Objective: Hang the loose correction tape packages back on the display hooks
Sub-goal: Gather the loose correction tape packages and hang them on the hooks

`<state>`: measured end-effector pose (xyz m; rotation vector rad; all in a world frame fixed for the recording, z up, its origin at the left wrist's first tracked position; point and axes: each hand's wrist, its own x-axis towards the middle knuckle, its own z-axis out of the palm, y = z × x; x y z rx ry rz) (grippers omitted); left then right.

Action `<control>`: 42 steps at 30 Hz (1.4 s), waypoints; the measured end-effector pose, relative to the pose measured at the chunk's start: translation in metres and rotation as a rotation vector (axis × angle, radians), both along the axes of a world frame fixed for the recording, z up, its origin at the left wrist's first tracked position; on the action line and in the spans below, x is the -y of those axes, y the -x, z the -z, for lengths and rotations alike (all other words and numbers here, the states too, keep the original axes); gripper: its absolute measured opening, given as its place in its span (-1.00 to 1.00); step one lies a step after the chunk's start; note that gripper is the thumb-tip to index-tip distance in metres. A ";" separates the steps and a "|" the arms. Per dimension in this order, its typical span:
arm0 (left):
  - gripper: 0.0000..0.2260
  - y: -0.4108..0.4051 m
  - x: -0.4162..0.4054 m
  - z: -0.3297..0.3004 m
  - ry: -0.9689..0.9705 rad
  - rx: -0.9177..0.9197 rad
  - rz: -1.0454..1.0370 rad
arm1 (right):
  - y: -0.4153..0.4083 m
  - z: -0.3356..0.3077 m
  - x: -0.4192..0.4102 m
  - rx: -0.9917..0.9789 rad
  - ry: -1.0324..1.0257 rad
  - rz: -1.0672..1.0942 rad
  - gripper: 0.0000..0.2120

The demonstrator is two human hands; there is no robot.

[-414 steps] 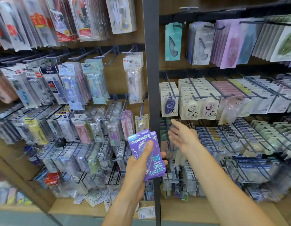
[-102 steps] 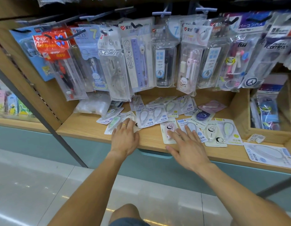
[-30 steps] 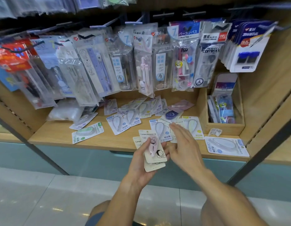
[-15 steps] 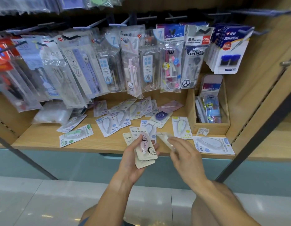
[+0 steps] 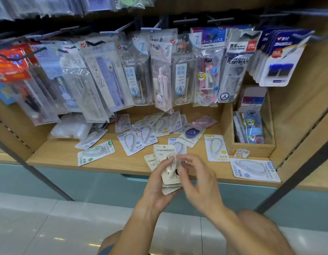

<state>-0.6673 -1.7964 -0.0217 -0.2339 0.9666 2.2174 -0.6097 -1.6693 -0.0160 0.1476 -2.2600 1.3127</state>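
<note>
Both hands [image 5: 159, 183] [image 5: 198, 181] hold, seemingly, stacked tape packages [image 5: 168, 162].

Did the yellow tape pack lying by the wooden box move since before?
No. The yellow-green pack lies flat on the shelf, just left of the wooden box, as before; only the camera shifted.

My right hand [image 5: 197, 178] has come in from the shelf [image 5: 54, 153] edge to the stack of cream packages [image 5: 168, 168] in my left hand [image 5: 159, 183]; a cream package now tops the stack, covering the pink one.
</note>
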 end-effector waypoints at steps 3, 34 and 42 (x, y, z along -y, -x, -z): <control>-0.81 0.004 0.007 0.002 0.009 0.007 -0.014 | 0.053 -0.003 -0.023 0.168 -0.223 0.150 -0.55; -0.68 0.003 0.022 0.000 0.205 -0.011 0.025 | 0.019 0.042 -0.063 0.166 -0.576 0.076 -0.75; -0.59 -0.007 0.017 -0.012 0.204 -0.017 -0.007 | -0.002 -0.001 -0.036 -0.080 0.055 0.367 -0.82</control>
